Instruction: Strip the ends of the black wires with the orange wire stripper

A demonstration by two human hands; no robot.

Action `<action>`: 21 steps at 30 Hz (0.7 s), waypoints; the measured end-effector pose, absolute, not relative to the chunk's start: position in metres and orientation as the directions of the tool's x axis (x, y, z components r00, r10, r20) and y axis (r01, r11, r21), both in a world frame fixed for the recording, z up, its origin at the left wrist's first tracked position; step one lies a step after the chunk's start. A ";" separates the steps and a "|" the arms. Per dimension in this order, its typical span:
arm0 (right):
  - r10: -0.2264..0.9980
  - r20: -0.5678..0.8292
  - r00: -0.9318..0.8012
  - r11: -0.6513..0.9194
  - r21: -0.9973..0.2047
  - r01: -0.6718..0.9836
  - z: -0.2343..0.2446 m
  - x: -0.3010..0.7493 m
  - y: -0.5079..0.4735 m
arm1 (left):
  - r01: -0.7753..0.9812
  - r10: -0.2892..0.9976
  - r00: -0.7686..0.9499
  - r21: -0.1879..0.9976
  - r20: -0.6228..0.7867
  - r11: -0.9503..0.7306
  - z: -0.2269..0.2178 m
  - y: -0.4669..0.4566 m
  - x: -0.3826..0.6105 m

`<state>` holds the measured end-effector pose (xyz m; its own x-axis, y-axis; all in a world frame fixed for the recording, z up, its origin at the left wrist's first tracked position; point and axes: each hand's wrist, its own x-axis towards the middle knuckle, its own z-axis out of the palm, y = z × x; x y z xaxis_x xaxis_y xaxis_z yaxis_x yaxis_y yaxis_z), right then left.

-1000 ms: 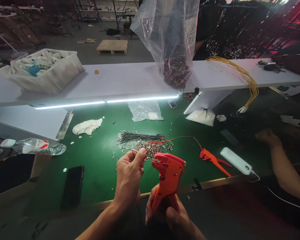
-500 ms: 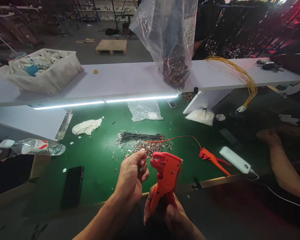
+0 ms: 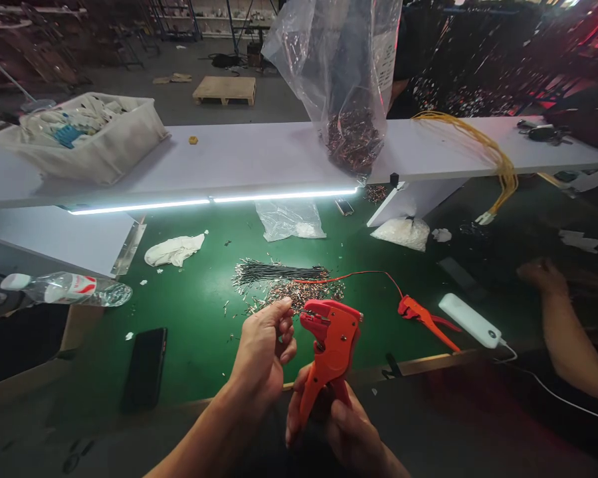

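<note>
My right hand is wrapped round the handles of an orange-red crimping tool, held upright over the near edge of the green mat. My left hand pinches a thin wire at the fingertips and holds its end at the tool's jaw. Just beyond the hands lies a bundle of black wires and a heap of small metal terminals. A red wire runs from the heap to a second orange tool lying on the mat.
A black phone lies at the left, a water bottle further left, a white power bank at the right. Another person's forearm rests at the right. A clear bag of terminals and a white bin stand on the white shelf.
My left hand has drawn nearer the tool and brought the wire's end to its jaw. The tool has shifted slightly left and up with my right hand.
</note>
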<state>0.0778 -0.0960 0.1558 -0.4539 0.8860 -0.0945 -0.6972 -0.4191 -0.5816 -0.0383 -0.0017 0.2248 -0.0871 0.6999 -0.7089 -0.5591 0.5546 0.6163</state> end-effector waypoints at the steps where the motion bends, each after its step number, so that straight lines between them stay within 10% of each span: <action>1: 0.886 -0.098 -0.454 -0.422 -0.578 -0.698 0.155 0.078 -0.096 | -0.560 0.696 -0.086 0.612 -0.713 0.558 0.224 -0.002 -0.038; 21: 0.889 -0.057 -0.454 -0.385 -0.631 -0.673 0.149 0.079 -0.096 | -0.494 0.780 -0.238 0.763 -0.580 0.417 0.226 -0.002 -0.033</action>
<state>0.0788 -0.0961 0.1491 -0.4543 0.8890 -0.0568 -0.6735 -0.3845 -0.6314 -0.0330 -0.0019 0.2260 -0.2376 0.7795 -0.5795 -0.4944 0.4165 0.7629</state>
